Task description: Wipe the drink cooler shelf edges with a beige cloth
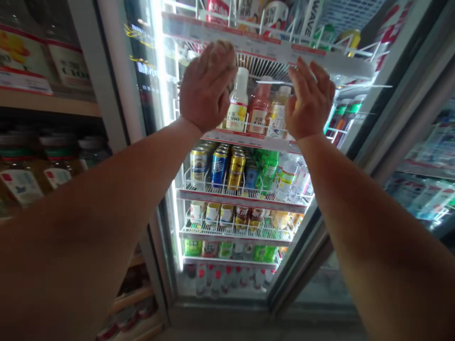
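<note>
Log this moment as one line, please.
left hand: raised, left of white bottle | right hand: raised, right of amber bottle | held: nothing visible | cans: next shelf down

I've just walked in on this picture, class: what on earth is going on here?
A person holds both bare hands up before a lit drinks cooler. The left hand appears beside a white-capped bottle; the right hand appears beside a bottle of yellowish drink. A pink bottle stands between those two. No drink is visibly gripped, and whether either hand touches anything is unclear.
</note>
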`<control>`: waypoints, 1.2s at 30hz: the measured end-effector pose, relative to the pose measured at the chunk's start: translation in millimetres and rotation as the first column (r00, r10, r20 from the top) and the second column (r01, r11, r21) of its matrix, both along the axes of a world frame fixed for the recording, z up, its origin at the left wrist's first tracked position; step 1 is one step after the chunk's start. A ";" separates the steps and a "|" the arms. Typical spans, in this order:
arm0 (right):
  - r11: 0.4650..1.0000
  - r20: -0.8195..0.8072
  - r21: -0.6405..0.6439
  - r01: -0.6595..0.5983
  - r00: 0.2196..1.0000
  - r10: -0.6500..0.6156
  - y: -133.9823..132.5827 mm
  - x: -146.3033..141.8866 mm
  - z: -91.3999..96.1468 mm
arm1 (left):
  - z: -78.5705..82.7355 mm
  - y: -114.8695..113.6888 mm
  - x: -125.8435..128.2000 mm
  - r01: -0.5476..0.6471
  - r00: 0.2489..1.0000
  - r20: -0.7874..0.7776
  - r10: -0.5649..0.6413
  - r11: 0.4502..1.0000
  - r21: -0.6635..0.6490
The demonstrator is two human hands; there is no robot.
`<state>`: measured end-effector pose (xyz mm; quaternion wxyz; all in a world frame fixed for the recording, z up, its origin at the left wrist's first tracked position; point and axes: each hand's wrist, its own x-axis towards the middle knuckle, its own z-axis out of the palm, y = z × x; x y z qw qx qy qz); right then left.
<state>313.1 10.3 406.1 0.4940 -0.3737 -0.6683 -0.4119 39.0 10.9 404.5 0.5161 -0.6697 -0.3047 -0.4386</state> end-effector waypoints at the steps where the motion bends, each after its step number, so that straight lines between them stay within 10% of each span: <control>1: 1.000 -0.003 0.003 0.004 1.000 -0.004 -0.5 -0.2 -0.2 | -0.1 0.7 -0.6 -0.003 0.996 0.092 -0.002 0.999 0.053; 8: 1.000 -0.005 -0.010 -0.020 1.000 0.020 0.4 1.0 -1.2 | -2.7 -5.4 3.5 -0.031 0.985 -0.173 0.017 0.996 -0.079; 14: 0.999 0.007 0.038 -0.028 1.000 0.027 0.7 2.0 -1.7 | -3.0 -4.0 1.2 0.024 0.992 0.124 -0.023 1.000 -0.007; 19: 0.997 0.000 -0.014 -0.073 0.997 0.073 -3.2 1.8 -2.0 | -7.2 -6.0 3.4 0.024 0.959 -0.279 -0.058 0.992 -0.123; 25: 0.998 -0.005 -0.013 -0.059 0.998 0.059 -0.6 1.7 -1.4 | -3.2 -6.7 3.4 0.032 0.995 0.091 -0.030 0.999 -0.022; 31: 1.000 -0.024 0.001 -0.021 0.999 0.021 0.7 0.5 -1.1 | -4.9 -5.5 4.9 0.037 0.978 -0.195 -0.074 0.982 -0.186; 36: 1.000 -0.027 0.006 -0.020 0.999 0.020 1.1 0.1 -0.9 | -5.5 -8.6 5.3 0.059 0.985 0.165 -0.052 0.997 -0.040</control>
